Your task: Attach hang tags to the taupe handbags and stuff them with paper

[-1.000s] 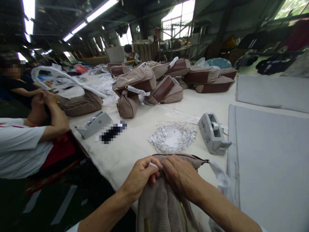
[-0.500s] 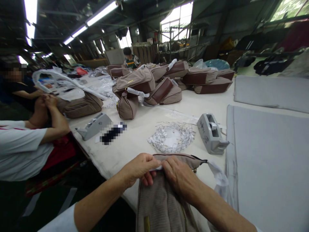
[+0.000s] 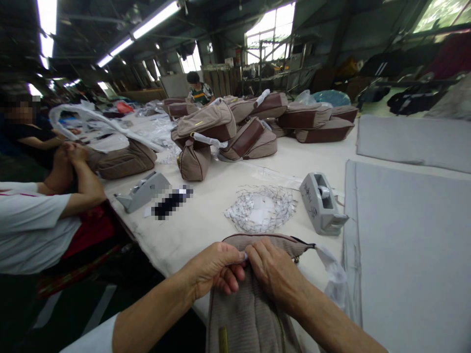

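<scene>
A taupe knit bag (image 3: 241,316) with a brown zipped rim lies at the table's near edge in front of me. My left hand (image 3: 215,268) and my right hand (image 3: 275,273) meet at its top, both pinching a small white strip (image 3: 243,255) against the fabric. A white plastic wrap (image 3: 333,274) trails from the bag's right end. Just beyond the bag lies a round pile of small white paper tags (image 3: 262,208).
A grey tape dispenser (image 3: 321,204) stands right of the tags; another dispenser (image 3: 144,190) sits to the left. Grey sheets (image 3: 408,235) cover the table's right side. Several brown bags (image 3: 228,130) are piled further back. A co-worker's arm (image 3: 79,184) rests at the left edge.
My hands slid slightly down and toward me on the bag's top, still pinching the white strip. The co-worker's hands stay clasped.
</scene>
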Demonstrator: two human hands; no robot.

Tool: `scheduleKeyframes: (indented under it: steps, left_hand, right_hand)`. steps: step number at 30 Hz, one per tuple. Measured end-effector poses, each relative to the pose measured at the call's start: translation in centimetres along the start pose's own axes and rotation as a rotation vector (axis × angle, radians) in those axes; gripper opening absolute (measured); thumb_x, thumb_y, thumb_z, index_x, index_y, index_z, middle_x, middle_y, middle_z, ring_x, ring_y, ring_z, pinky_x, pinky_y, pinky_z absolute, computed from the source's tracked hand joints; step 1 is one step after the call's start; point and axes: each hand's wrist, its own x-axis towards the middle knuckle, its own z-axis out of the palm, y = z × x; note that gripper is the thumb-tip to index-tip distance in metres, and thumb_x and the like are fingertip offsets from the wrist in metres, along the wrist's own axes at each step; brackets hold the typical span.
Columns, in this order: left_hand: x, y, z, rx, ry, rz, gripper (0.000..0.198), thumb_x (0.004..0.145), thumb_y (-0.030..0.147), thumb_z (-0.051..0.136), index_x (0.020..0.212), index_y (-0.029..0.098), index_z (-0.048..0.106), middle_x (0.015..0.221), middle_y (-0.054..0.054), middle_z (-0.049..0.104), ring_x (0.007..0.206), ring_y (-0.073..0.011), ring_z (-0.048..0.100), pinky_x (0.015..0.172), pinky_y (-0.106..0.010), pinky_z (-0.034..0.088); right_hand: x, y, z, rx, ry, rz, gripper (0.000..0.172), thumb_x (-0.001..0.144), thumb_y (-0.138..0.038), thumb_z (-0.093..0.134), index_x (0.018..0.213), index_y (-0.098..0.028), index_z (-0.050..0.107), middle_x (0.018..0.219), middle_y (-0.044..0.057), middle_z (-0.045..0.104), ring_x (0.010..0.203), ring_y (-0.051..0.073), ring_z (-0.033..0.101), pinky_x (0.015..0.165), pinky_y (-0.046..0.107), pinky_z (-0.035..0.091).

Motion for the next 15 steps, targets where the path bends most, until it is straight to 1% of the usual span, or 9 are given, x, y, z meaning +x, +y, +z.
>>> scheduleKeyframes:
  steps: [3, 4, 6, 8, 9, 10, 11, 12, 15]
  left_hand:
    - [-0.2, -0.4, 0.6, 0.037, 0.068, 0.065, 0.033, 0.066, 0.044, 0.066, 0.067, 0.014, 0.052, 0.056, 0.0, 0.062, 0.036, -0.0069, 0.051, 0.034, -0.015, 0.035]
    - [-0.3, -0.5, 0.8, 0.059, 0.094, 0.089, 0.033, 0.067, 0.045, 0.065, 0.067, 0.015, 0.051, 0.056, 0.001, 0.061, 0.036, -0.0061, 0.05, 0.034, -0.014, 0.033]
    - [-0.4, -0.7, 1.1, 0.106, 0.135, 0.14, 0.035, 0.068, 0.047, 0.063, 0.066, 0.015, 0.051, 0.056, 0.002, 0.06, 0.036, -0.0047, 0.047, 0.036, -0.014, 0.03]
    - [-0.3, -0.9, 1.2, 0.147, 0.144, 0.175, 0.037, 0.07, 0.05, 0.061, 0.065, 0.014, 0.052, 0.052, 0.003, 0.057, 0.036, -0.0042, 0.045, 0.037, -0.014, 0.029]
    - [-0.2, -1.1, 1.2, 0.158, 0.144, 0.186, 0.038, 0.071, 0.05, 0.06, 0.064, 0.014, 0.052, 0.051, 0.003, 0.056, 0.036, -0.0043, 0.045, 0.037, -0.014, 0.029]
    - [-0.1, -1.2, 1.2, 0.162, 0.143, 0.193, 0.038, 0.072, 0.051, 0.059, 0.063, 0.014, 0.052, 0.051, 0.003, 0.056, 0.037, -0.0044, 0.045, 0.037, -0.014, 0.029]
    - [0.1, -1.3, 1.3, 0.16, 0.14, 0.197, 0.038, 0.072, 0.051, 0.058, 0.063, 0.014, 0.052, 0.051, 0.003, 0.056, 0.037, -0.0046, 0.045, 0.037, -0.015, 0.029]
    - [0.3, -1.4, 1.3, 0.154, 0.14, 0.201, 0.039, 0.072, 0.052, 0.058, 0.064, 0.014, 0.052, 0.052, 0.003, 0.056, 0.036, -0.0047, 0.045, 0.037, -0.015, 0.029]
    - [0.8, -1.6, 1.5, 0.139, 0.138, 0.206, 0.039, 0.07, 0.053, 0.06, 0.066, 0.014, 0.053, 0.055, 0.002, 0.058, 0.036, -0.0048, 0.046, 0.036, -0.014, 0.028]
  right_hand:
    - [-0.1, -0.3, -0.4, 0.026, -0.003, 0.003, 0.006, 0.083, -0.012, 0.051, 0.084, -0.015, 0.056, 0.08, 0.005, 0.058, 0.073, 0.021, 0.051, 0.061, 0.033, 0.041]
    - [-0.1, 0.0, -0.9, 0.066, 0.003, 0.006, 0.007, 0.084, -0.013, 0.051, 0.088, -0.015, 0.057, 0.082, 0.006, 0.06, 0.073, 0.021, 0.053, 0.061, 0.033, 0.042]
    - [-0.6, 1.8, -2.4, 0.215, 0.063, 0.066, 0.021, 0.085, -0.019, 0.051, 0.105, -0.014, 0.055, 0.088, 0.007, 0.063, 0.076, 0.021, 0.056, 0.063, 0.032, 0.045]
    - [-1.7, 5.3, -4.5, 0.402, 0.239, 0.296, 0.032, 0.088, -0.027, 0.048, 0.118, -0.016, 0.051, 0.092, 0.008, 0.065, 0.078, 0.019, 0.057, 0.067, 0.031, 0.046]
    - [-2.5, 7.7, -5.5, 0.488, 0.357, 0.484, 0.031, 0.089, -0.032, 0.045, 0.117, -0.018, 0.052, 0.091, 0.007, 0.065, 0.076, 0.017, 0.058, 0.067, 0.03, 0.047]
    - [-3.4, 10.2, -6.5, 0.538, 0.474, 0.707, 0.029, 0.089, -0.036, 0.044, 0.109, -0.019, 0.057, 0.087, 0.006, 0.064, 0.073, 0.016, 0.057, 0.066, 0.029, 0.046]
    - [-4.4, 12.7, -7.2, 0.566, 0.531, 0.901, 0.027, 0.088, -0.039, 0.045, 0.099, -0.019, 0.06, 0.084, 0.005, 0.063, 0.071, 0.015, 0.056, 0.064, 0.028, 0.045]
    - [-5.3, 15.2, -7.6, 0.603, 0.51, 1.067, 0.025, 0.085, -0.04, 0.049, 0.089, -0.019, 0.061, 0.081, 0.003, 0.061, 0.07, 0.014, 0.054, 0.063, 0.027, 0.044]
    - [-7.3, 20.5, -7.3, 0.689, 0.363, 1.274, 0.021, 0.077, -0.035, 0.057, 0.073, -0.015, 0.063, 0.066, 0.002, 0.054, 0.059, 0.012, 0.049, 0.053, 0.026, 0.041]
